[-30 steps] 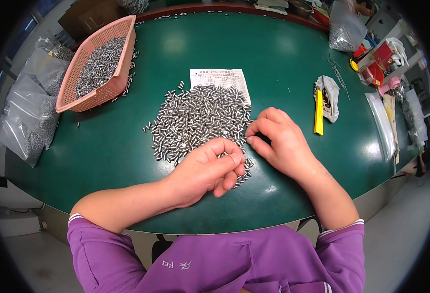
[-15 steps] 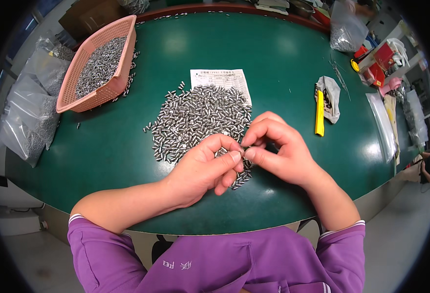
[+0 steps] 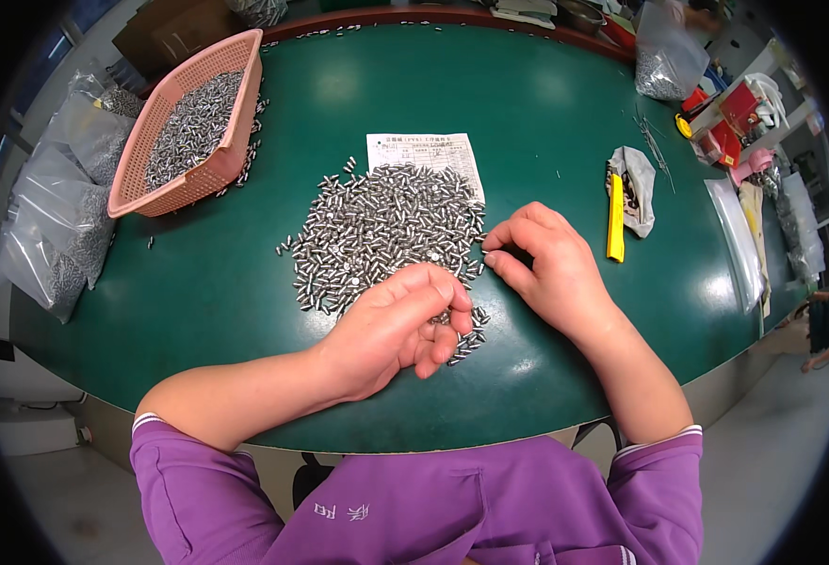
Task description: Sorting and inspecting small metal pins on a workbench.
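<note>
A heap of small shiny metal pins (image 3: 377, 235) lies on the green table, covering the lower part of a printed paper sheet (image 3: 424, 149). My left hand (image 3: 391, 325) is at the heap's near edge, its fingers curled and the thumb laid against the forefinger; what it holds, if anything, is hidden. A small cluster of pins (image 3: 471, 341) lies just right of its fingertips. At the heap's right edge, my right hand (image 3: 551, 264) has thumb and forefinger drawn together in a pinch next to loose pins. Anything between those fingertips is too small to make out.
A pink plastic basket (image 3: 132, 179) full of similar pins stands at the left, beside clear bags of pins (image 3: 52, 226). To the right lie a yellow-handled tool (image 3: 616, 221) and a grey pouch (image 3: 642, 212). Another filled bag (image 3: 664, 66) stands at the far right.
My right hand has moved away from the left fingertips, up and to the right, to the heap's edge. The left hand stays in place, its thumb drawn slightly back.
</note>
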Motion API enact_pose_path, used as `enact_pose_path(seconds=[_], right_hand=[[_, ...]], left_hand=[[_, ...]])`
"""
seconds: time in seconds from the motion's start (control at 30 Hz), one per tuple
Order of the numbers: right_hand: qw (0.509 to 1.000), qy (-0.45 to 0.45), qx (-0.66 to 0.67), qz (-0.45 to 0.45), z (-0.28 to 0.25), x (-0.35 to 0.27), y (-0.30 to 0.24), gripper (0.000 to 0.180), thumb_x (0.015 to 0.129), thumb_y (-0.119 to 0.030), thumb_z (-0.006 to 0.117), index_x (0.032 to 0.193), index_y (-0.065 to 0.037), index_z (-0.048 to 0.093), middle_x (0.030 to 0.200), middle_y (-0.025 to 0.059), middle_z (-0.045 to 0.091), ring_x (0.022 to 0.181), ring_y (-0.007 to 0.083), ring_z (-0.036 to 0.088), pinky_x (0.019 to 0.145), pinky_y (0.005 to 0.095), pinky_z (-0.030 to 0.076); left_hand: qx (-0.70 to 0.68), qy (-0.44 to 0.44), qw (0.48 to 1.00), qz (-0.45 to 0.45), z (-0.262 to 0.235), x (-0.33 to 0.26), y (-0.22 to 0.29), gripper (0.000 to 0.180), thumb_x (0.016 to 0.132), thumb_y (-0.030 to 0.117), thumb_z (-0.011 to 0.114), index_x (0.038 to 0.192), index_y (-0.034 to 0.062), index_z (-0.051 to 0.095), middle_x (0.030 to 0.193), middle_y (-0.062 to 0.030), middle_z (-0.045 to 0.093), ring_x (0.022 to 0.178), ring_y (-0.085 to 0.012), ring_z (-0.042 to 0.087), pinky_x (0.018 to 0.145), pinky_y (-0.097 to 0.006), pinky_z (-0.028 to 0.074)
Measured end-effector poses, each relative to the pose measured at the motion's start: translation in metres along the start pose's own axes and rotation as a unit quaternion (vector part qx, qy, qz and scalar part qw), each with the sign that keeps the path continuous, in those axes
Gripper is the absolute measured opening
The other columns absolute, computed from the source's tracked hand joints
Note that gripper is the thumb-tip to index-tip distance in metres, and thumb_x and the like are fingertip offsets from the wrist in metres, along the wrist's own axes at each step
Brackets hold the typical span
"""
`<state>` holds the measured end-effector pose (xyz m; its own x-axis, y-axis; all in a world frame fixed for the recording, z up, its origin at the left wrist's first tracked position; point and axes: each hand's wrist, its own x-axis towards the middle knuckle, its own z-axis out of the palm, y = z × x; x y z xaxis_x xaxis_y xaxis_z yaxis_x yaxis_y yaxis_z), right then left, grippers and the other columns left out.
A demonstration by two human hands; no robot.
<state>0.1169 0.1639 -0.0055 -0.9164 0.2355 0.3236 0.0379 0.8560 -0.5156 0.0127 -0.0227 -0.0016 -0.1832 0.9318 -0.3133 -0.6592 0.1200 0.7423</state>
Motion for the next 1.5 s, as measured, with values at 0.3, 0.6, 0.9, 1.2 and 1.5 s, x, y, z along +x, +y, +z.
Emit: enact_pose_path(seconds=[0.3, 0.6, 0.9, 1.2, 1.5], right_hand=[[0.944, -0.087, 0.315, 0.041, -0.005, -0.002, -0.022, 0.008, 0.079, -0.003, 0.066, 0.086, -0.005, 0.062, 0.089, 0.0023, 0.054, 0.080, 0.0102, 0.052, 0.068, 0.0235, 0.044], [0.970, -0.043, 0.239, 0.033, -0.006, 0.000, -0.016, 0.010, 0.078, 0.000, 0.064, 0.088, -0.003, 0.061, 0.088, 0.0038, 0.054, 0.077, 0.0111, 0.053, 0.066, 0.0236, 0.045], [0.998, -0.049, 0.032, -0.015, -0.005, -0.001, -0.007, 0.014, 0.072, -0.009, 0.069, 0.084, -0.010, 0.063, 0.085, 0.0064, 0.055, 0.087, 0.0262, 0.056, 0.074, 0.0364, 0.047], [0.972, -0.079, 0.220, 0.028, -0.006, -0.001, -0.017, 0.009, 0.078, -0.007, 0.067, 0.086, -0.007, 0.062, 0.085, 0.0046, 0.053, 0.082, 0.0159, 0.056, 0.067, 0.0281, 0.047], [0.946, -0.083, 0.313, 0.015, -0.007, -0.001, -0.023, 0.010, 0.080, -0.004, 0.066, 0.089, -0.006, 0.063, 0.088, 0.0032, 0.054, 0.079, 0.0114, 0.055, 0.067, 0.0236, 0.048]], left_hand=[[0.025, 0.014, 1.000, 0.009, 0.002, 0.000, 0.000, 0.012, 0.095, 0.014, 0.046, 0.106, 0.0085, 0.046, 0.086, -0.0046, 0.054, 0.058, -0.0070, 0.047, 0.044, -0.020, 0.036], [-0.002, -0.018, 1.000, 0.015, -0.004, 0.001, -0.002, 0.015, 0.096, 0.017, 0.046, 0.105, 0.0059, 0.048, 0.087, -0.0053, 0.055, 0.060, -0.0079, 0.051, 0.048, -0.021, 0.042], [-0.024, 0.007, 1.000, 0.004, 0.000, 0.000, 0.001, 0.020, 0.098, 0.020, 0.036, 0.102, 0.0045, 0.047, 0.087, -0.0089, 0.053, 0.059, -0.0116, 0.049, 0.045, -0.023, 0.039], [0.023, 0.006, 1.000, 0.005, -0.001, 0.000, -0.001, 0.013, 0.094, 0.012, 0.048, 0.106, 0.0078, 0.047, 0.087, -0.0048, 0.054, 0.059, -0.0069, 0.047, 0.044, -0.020, 0.037], [0.022, 0.001, 1.000, 0.013, -0.002, 0.000, -0.003, 0.014, 0.092, 0.013, 0.051, 0.104, 0.0059, 0.048, 0.085, -0.0040, 0.056, 0.059, -0.0067, 0.051, 0.048, -0.021, 0.042]])
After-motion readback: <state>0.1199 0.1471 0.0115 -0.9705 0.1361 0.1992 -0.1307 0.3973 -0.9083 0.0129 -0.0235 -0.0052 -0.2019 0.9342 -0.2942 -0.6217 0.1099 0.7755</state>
